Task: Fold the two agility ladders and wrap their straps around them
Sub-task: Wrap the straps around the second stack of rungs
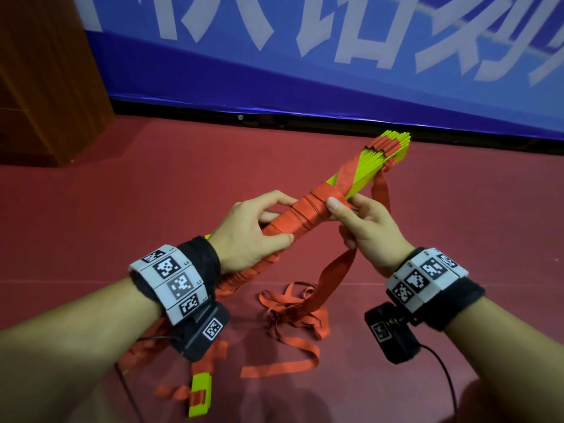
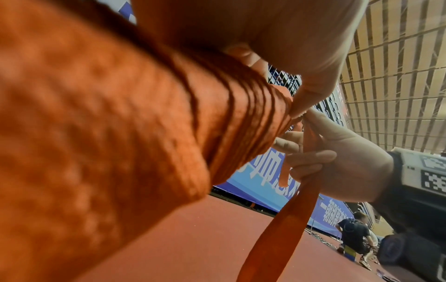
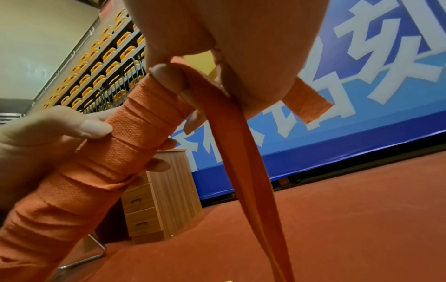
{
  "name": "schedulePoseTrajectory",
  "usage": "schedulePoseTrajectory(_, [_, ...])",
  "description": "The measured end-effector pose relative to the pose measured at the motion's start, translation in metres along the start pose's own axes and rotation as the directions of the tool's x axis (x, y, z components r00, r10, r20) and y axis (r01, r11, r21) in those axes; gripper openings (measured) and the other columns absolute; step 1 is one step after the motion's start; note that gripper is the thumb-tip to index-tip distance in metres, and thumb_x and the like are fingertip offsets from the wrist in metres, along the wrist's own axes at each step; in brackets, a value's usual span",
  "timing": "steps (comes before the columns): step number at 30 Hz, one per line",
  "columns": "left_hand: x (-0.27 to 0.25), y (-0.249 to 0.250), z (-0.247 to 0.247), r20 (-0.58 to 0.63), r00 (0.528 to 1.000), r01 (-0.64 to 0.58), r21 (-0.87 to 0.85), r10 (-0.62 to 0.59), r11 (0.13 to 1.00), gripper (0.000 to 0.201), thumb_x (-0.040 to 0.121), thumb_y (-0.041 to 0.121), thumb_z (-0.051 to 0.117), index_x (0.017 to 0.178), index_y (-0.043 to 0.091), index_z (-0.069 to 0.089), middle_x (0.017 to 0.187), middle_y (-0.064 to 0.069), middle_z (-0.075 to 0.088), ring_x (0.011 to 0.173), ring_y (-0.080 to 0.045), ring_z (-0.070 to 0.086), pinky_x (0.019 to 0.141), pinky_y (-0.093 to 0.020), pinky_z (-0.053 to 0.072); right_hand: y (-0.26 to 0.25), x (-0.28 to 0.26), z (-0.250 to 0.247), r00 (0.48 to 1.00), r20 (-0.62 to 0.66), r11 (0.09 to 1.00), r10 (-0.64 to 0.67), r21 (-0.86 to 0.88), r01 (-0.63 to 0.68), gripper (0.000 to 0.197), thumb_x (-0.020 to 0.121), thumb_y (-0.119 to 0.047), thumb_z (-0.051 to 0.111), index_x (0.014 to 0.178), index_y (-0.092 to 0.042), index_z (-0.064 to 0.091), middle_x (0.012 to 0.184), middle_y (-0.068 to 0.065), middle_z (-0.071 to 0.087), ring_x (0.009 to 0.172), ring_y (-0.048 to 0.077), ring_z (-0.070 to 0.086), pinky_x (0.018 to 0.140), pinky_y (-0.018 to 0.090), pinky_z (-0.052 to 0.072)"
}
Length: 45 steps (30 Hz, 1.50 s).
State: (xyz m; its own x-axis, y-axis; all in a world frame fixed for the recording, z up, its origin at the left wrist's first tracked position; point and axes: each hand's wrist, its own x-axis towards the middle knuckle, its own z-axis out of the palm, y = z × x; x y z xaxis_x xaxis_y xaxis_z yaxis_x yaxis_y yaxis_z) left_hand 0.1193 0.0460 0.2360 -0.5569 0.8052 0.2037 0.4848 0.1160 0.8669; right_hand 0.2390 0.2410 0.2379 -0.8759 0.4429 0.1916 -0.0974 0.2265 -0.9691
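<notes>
Two hands hold one folded ladder bundle (image 1: 308,206) above the red floor (image 1: 122,193), and everything else can be placed from that bundle. Far to its left stands a wooden cabinet (image 1: 45,80); the right wrist view shows drawers on it. Below the bundle's near end, at the bottom left of the head view, a yellow-green rung piece (image 1: 200,395) lies on the floor with red webbing through it, and more red webbing trails beside it under the left forearm.

The left hand (image 1: 253,233) is wrapped round the bundle's middle, thumb on the near side and fingers curled over the far side, clamped on the part already bound in close turns of red strap (image 1: 297,213). The right wrist view shows those turns lying side by side, with the left thumb pressed flat on them.

Just right of that grip, the right hand (image 1: 366,230) pinches the strap at the upper edge of the wrapped section, thumb on top, fingers curled beneath. From this hand the free strap drops to a loose tangle of red webbing (image 1: 293,309) on the floor below the bundle.

Beyond the right hand, the bundle's far end (image 1: 387,154) points up and to the right: stacked yellow-green rungs, unwrapped except for one diagonal band of strap and a row of red loops near the tip.

Behind the bundle runs a blue banner (image 1: 305,56) with large white characters, its lower edge meeting the floor.
</notes>
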Motion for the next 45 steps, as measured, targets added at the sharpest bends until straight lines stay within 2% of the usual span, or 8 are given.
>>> schedulePoseTrajectory(6, [0.005,-0.006,0.003,0.001,1.000,0.029,-0.071,-0.029,0.997,0.044,0.081,0.018,0.068,0.121,0.034,0.060,0.087,-0.001,0.078,0.066,-0.027,0.070,0.065,-0.038,0.060,0.001,0.004,0.015,0.994,-0.074,0.978,0.082,0.197,-0.066,0.035,0.087,-0.045,0.072,0.101,-0.016,0.057,0.080,0.008,0.052,0.041,0.008,0.033,0.044,0.021,0.031])
schedulePoseTrajectory(13, [0.006,-0.007,0.004,0.026,0.998,0.064,-0.081,-0.062,0.995,0.045,0.078,0.023,0.062,0.123,0.032,0.060,0.088,-0.005,0.077,0.069,-0.027,0.070,0.068,-0.040,0.059,0.004,0.008,0.017,0.993,-0.075,0.989,0.095,0.119,-0.086,0.048,0.083,-0.055,0.074,0.087,-0.013,0.052,0.070,0.008,0.034,0.044,0.011,0.027,0.044,0.024,0.025])
schedulePoseTrajectory(16, [0.005,-0.009,0.006,0.039,0.998,0.035,0.118,-0.039,0.992,0.048,0.080,0.035,0.060,0.127,0.030,0.058,0.089,0.004,0.077,0.074,-0.020,0.073,0.075,-0.040,0.059,0.009,0.009,0.018,0.992,-0.102,0.997,0.080,0.016,-0.079,0.051,0.080,-0.062,0.074,0.068,-0.021,0.046,0.055,-0.007,0.030,0.046,0.012,0.025,0.047,0.026,0.025])
schedulePoseTrajectory(20, [0.002,-0.010,0.012,0.038,0.999,-0.005,0.427,-0.013,0.904,0.067,0.077,0.066,0.063,0.134,0.039,0.041,0.099,0.008,0.071,0.083,-0.017,0.068,0.076,-0.040,0.055,0.006,0.006,0.018,0.988,-0.155,0.997,0.030,-0.067,-0.040,0.055,0.092,-0.046,0.068,0.048,-0.022,0.044,0.044,-0.014,0.036,0.042,0.005,0.030,0.049,0.020,0.029])
schedulePoseTrajectory(24, [-0.004,-0.006,0.025,-0.055,0.998,-0.008,0.497,0.040,0.868,0.089,0.073,0.060,0.080,0.142,0.040,0.029,0.130,0.008,0.053,0.109,-0.022,0.062,0.085,-0.041,0.054,0.006,0.007,0.016,0.971,-0.228,0.995,0.067,-0.058,-0.082,0.052,0.094,-0.044,0.067,0.052,-0.023,0.045,0.043,-0.015,0.039,0.043,0.003,0.032,0.052,0.021,0.030])
schedulePoseTrajectory(32, [0.000,-0.001,0.027,-0.230,0.927,-0.043,0.720,0.297,0.692,0.065,0.076,0.032,0.082,0.129,0.034,0.045,0.117,0.007,0.051,0.100,-0.019,0.059,0.065,-0.040,0.057,0.006,0.009,0.018,0.949,-0.294,0.993,0.112,0.058,-0.100,0.046,0.092,-0.050,0.068,0.060,-0.022,0.051,0.049,-0.008,0.045,0.053,0.015,0.044,0.053,0.025,0.035])
schedulePoseTrajectory(38, [0.000,0.000,0.020,-0.292,0.909,-0.062,0.610,0.297,0.790,0.060,0.077,0.035,0.083,0.132,0.028,0.060,0.108,0.007,0.066,0.090,-0.026,0.068,0.070,-0.039,0.057,-0.006,0.007,0.016,0.972,-0.224,0.997,0.070,0.037,-0.064,0.035,0.097,-0.043,0.062,0.078,-0.013,0.067,0.077,0.016,0.076,0.042,0.000,0.051,0.055,0.016,0.037])
schedulePoseTrajectory(45, [0.002,0.001,0.011,-0.314,0.930,-0.053,0.396,0.190,0.917,0.056,0.072,0.046,0.076,0.125,0.033,0.064,0.111,0.012,0.071,0.100,-0.017,0.068,0.086,-0.040,0.055,-0.011,0.001,0.007,0.992,-0.128,0.998,-0.019,-0.057,0.012,0.029,0.099,-0.038,0.062,0.085,-0.013,0.065,0.082,0.006,0.078,0.046,0.010,0.037,0.048,0.019,0.035])
